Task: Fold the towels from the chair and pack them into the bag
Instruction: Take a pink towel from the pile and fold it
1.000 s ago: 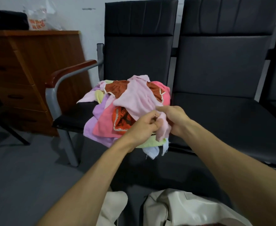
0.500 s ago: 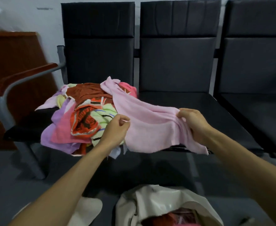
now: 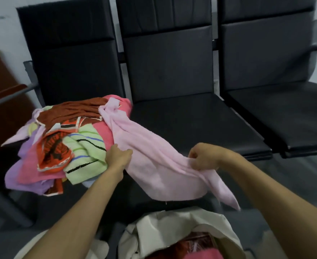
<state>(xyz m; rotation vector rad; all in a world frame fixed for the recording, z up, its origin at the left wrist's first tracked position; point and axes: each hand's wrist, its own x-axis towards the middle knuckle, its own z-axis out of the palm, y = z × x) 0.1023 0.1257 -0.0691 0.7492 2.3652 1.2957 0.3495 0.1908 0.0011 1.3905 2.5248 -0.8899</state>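
I'm at the start of folding one towel: my left hand (image 3: 118,156) pinches the pale pink towel (image 3: 150,157) at centre frame, and my right hand (image 3: 203,160) grips a bunched edge right of it. Its far end lies on the pile of towels (image 3: 64,139) on the left chair (image 3: 69,71). Next, I judge, I must draw that end free, find the corners and spread it flat on the middle seat (image 3: 191,118). The bag (image 3: 172,227) gapes at bottom centre, red and pink cloth inside. The orange towel (image 3: 54,148) bears dark print I cannot read.
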